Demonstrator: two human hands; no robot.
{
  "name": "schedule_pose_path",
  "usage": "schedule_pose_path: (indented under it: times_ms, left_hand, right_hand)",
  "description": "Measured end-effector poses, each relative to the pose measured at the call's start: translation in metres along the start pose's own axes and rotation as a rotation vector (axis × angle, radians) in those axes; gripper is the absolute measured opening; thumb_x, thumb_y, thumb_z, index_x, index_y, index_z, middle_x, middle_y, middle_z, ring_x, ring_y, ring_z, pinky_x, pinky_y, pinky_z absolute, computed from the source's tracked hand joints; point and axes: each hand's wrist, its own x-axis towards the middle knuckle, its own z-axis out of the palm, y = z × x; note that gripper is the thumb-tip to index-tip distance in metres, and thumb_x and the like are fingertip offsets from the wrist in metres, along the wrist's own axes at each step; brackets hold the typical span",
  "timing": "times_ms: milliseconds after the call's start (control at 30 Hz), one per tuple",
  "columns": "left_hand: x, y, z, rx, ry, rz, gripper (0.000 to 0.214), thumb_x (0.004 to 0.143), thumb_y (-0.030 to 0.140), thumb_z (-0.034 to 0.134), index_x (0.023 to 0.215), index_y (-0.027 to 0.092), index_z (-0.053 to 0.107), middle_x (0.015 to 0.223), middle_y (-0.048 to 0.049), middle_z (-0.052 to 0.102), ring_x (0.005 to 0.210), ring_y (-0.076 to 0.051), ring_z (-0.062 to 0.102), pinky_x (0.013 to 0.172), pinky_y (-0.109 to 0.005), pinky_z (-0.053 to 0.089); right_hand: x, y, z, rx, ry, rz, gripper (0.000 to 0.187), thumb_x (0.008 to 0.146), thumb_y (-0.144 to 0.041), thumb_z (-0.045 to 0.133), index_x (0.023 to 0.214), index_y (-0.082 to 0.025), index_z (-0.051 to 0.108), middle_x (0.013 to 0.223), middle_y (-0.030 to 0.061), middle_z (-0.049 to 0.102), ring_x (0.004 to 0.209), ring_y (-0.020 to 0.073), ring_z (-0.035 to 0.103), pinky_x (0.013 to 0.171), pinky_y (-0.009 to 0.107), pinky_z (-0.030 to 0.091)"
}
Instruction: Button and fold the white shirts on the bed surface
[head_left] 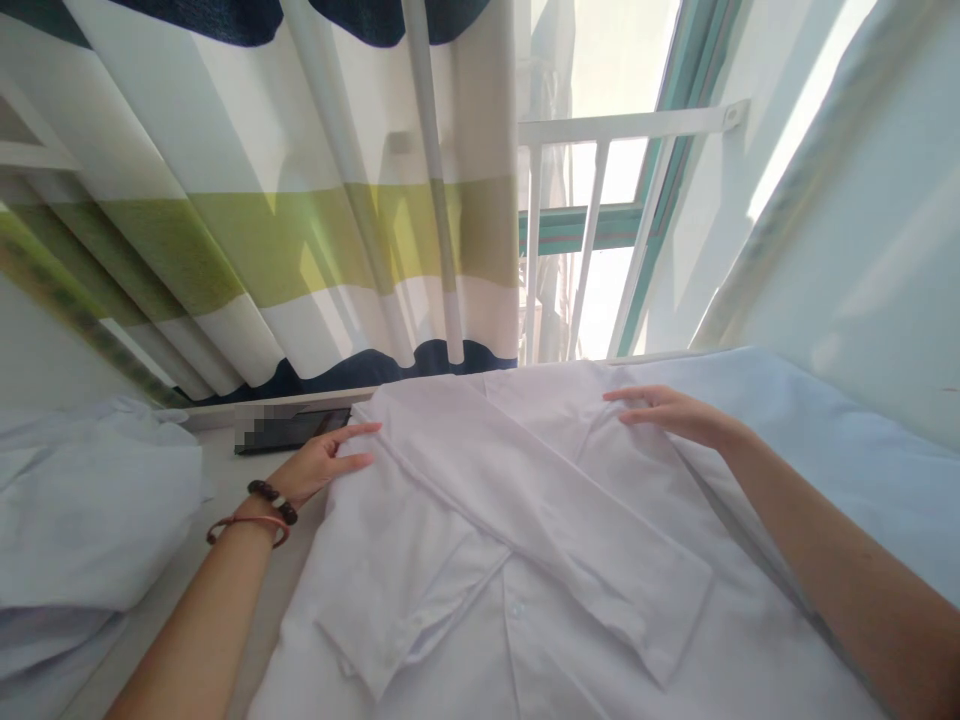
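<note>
A white button-front garment, like a shirt or lab coat, lies spread out with its two sleeves folded across its front. One sleeve slants down to the right, over the other sleeve, whose cuff points toward me. My left hand rests at the garment's upper left edge, thumb and fingers apart and touching the cloth. On that wrist are a dark beaded bracelet and a reddish bangle. My right hand lies at the upper right of the garment, fingers stretched out over the fabric.
A dark flat device, partly blurred out, lies beside my left hand. Bunched white cloth sits at the left, pale bedding at the right. Behind are a striped curtain, a white railing and a window.
</note>
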Motion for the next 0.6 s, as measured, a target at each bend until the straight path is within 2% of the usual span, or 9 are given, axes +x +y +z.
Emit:
schedule_pose_path:
  times_ms: [100, 167, 267, 433, 600]
  left_hand:
    - [0.005, -0.008, 0.007, -0.04, 0.045, 0.003, 0.072, 0.048, 0.042, 0.091, 0.116, 0.025, 0.07, 0.116, -0.0044, 0.073, 0.097, -0.025, 0.071, 0.078, -0.029, 0.06]
    - [0.007, -0.013, 0.011, -0.09, 0.072, -0.046, 0.073, 0.047, 0.042, 0.091, 0.114, 0.023, 0.07, 0.108, -0.0049, 0.075, 0.088, -0.024, 0.073, 0.073, -0.029, 0.06]
    - [0.008, -0.015, 0.013, -0.106, 0.095, -0.081, 0.072, 0.045, 0.039, 0.092, 0.112, 0.022, 0.071, 0.097, -0.0041, 0.077, 0.079, -0.022, 0.073, 0.067, -0.028, 0.059]
    - [0.005, -0.015, 0.01, -0.044, 0.12, -0.076, 0.069, 0.043, 0.04, 0.092, 0.107, 0.021, 0.074, 0.096, -0.0032, 0.077, 0.084, -0.023, 0.072, 0.068, -0.024, 0.057]
    - [-0.01, -0.015, 0.007, -0.095, 0.004, -0.136, 0.082, 0.047, 0.042, 0.091, 0.12, 0.014, 0.067, 0.096, -0.0071, 0.077, 0.08, -0.023, 0.072, 0.071, -0.029, 0.058]
  right_hand:
    - [0.005, 0.006, 0.01, -0.137, 0.113, -0.047, 0.041, 0.077, -0.04, 0.068, 0.113, -0.022, 0.073, 0.117, 0.0063, 0.071, 0.104, 0.0278, 0.067, 0.085, 0.032, 0.054]
    - [0.011, 0.012, 0.018, -0.244, 0.221, -0.043, 0.037, 0.083, -0.04, 0.06, 0.112, -0.021, 0.073, 0.116, 0.0059, 0.072, 0.104, 0.0268, 0.067, 0.088, 0.032, 0.053]
    - [0.019, 0.018, 0.028, -0.367, 0.327, -0.009, 0.034, 0.082, -0.032, 0.06, 0.109, -0.017, 0.075, 0.108, 0.0081, 0.075, 0.099, 0.0275, 0.069, 0.09, 0.035, 0.052]
    - [0.02, 0.023, 0.032, -0.437, 0.381, -0.004, 0.032, 0.08, -0.023, 0.058, 0.105, -0.018, 0.077, 0.107, 0.0085, 0.075, 0.105, 0.0296, 0.067, 0.097, 0.038, 0.047]
    - [0.008, 0.027, 0.031, -0.467, 0.353, -0.016, 0.026, 0.076, -0.02, 0.061, 0.094, -0.019, 0.079, 0.098, 0.0078, 0.077, 0.099, 0.0314, 0.069, 0.093, 0.04, 0.051]
